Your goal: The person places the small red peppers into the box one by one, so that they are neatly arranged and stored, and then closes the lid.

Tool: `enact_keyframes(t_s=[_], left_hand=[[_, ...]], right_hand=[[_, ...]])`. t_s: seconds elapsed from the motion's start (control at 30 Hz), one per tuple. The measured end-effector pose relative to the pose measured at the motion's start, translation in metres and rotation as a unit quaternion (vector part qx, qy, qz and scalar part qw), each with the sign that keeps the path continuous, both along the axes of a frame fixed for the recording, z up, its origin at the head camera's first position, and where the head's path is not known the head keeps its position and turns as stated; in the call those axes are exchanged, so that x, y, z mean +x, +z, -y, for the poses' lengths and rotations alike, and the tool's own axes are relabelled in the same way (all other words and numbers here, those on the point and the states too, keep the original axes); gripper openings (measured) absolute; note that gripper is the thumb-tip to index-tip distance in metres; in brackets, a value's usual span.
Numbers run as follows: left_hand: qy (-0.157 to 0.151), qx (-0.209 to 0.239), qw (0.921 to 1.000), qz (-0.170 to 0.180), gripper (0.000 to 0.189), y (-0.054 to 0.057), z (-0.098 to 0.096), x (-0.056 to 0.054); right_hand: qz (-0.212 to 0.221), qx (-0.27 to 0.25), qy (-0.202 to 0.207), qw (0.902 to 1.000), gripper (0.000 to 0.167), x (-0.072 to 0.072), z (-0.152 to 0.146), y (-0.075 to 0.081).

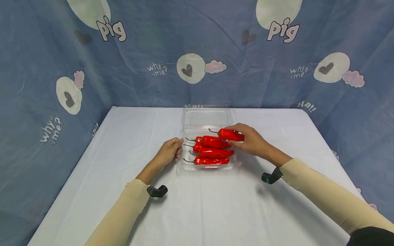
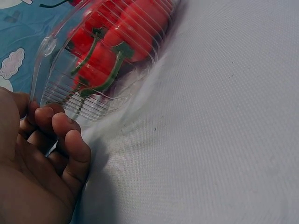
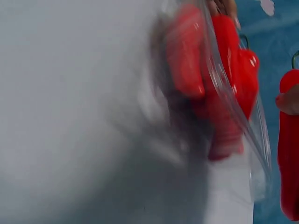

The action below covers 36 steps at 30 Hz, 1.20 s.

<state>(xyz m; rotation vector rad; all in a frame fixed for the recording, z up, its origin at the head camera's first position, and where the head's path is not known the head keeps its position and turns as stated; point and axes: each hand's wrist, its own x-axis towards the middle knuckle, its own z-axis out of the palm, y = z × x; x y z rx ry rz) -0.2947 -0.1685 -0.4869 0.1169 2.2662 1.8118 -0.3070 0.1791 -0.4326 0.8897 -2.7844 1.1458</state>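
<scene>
A clear plastic clamshell container (image 1: pixel 207 118) lies opened on the table, its lid folded back toward the far edge. Several glossy red chili peppers (image 1: pixel 212 161) with green stems are stacked in its near half. At the container's left side, my left hand (image 1: pixel 167 151) pinches the clear rim (image 2: pixel 39 74) between thumb and fingers. Above the right part of the pile, my right hand (image 1: pixel 250 140) holds another red chili pepper (image 1: pixel 233 135), its stem pointing left. In the right wrist view, the thumb (image 3: pixel 290 101) lies across that pepper; the container there is blurred.
A white cloth covers the table (image 1: pixel 197 208). Behind and at both sides hangs a blue printed curtain (image 1: pixel 147 41). Dark wrist cameras (image 1: pixel 157 191) sit on both forearms, over beige sleeves.
</scene>
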Motion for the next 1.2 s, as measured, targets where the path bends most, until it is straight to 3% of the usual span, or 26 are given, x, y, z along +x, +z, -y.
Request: enact_keyframes(t_s=[0.53, 0.83, 1.2], left_hand=[[-0.008, 0.004, 1.0, 0.005, 0.046, 0.002, 0.001, -0.001], [-0.004, 0.003, 1.0, -0.006, 0.045, -0.002, 0.001, 0.0], [-0.003, 0.003, 1.0, -0.008, 0.045, -0.001, 0.001, 0.001]], right_hand=[[0.024, 0.011, 0.029, 0.9992, 0.051, 0.027, 0.032, 0.003], [0.003, 0.044, 0.051, 0.9977, 0.054, 0.037, 0.043, 0.001], [-0.055, 0.077, 0.08, 0.9923, 0.052, 0.045, 0.052, -0.003]])
